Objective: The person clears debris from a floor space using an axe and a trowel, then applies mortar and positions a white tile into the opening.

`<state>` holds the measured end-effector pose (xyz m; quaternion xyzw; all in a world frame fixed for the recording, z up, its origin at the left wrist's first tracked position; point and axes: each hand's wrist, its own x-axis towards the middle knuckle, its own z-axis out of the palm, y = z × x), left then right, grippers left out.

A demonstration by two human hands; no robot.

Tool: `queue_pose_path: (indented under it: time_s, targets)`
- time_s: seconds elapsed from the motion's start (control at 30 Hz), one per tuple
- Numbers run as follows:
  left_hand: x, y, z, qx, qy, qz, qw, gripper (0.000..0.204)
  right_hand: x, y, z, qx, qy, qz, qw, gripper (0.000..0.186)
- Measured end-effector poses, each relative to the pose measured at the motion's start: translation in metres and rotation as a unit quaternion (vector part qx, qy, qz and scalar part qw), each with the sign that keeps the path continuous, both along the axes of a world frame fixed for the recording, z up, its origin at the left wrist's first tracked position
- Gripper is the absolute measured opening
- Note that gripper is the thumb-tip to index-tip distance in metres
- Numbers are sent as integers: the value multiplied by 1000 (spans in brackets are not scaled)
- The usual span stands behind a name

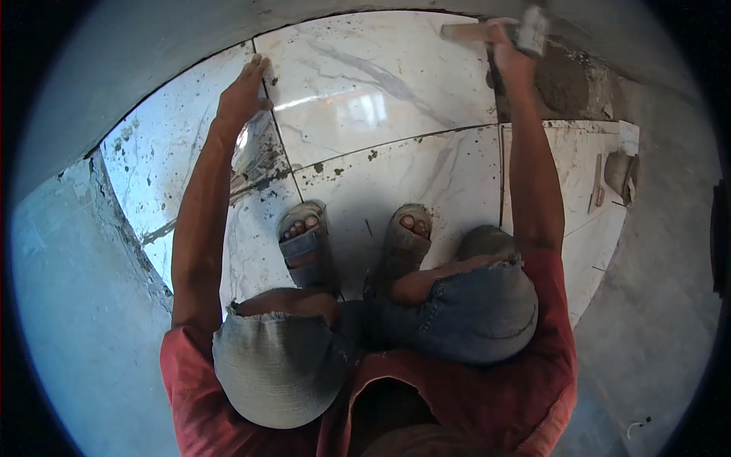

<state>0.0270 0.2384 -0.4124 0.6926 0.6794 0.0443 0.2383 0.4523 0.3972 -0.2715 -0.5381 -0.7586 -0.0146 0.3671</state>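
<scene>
My left hand [247, 93] rests on the marbled white tiles, its fingers stretched out along the dark joint between two of them. At the far right, my right hand [512, 55] is closed around a hammer [472, 33] with a wooden handle and a grey head. The head is smeared by motion, above the far right corner of a large white tile [381, 72]. Whether the hammer touches the tile I cannot tell. Below my left palm lies a shiny, dirt-streaked patch [257, 148] on the tiling.
Grey wet mortar [563, 82] fills a gap right of the large tile. A mortar-caked trowel [620, 175] lies on the right-hand tiles. A plastered wall [152, 68] runs along the far side. My sandalled feet [304, 236] stand on the tiles; mortar crumbs are scattered around.
</scene>
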Motion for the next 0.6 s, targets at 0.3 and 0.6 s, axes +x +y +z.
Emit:
queue_pose_path:
  time_s: [0.3,0.6]
  targets:
    - [1,-1,1,22,11,-18,1000,101,-31,6,-30,-85,114,-199,970,30]
    - [-2,-2,-1,36,22,-25,999,99,-64,-26,-11,-342,362,99,862,27]
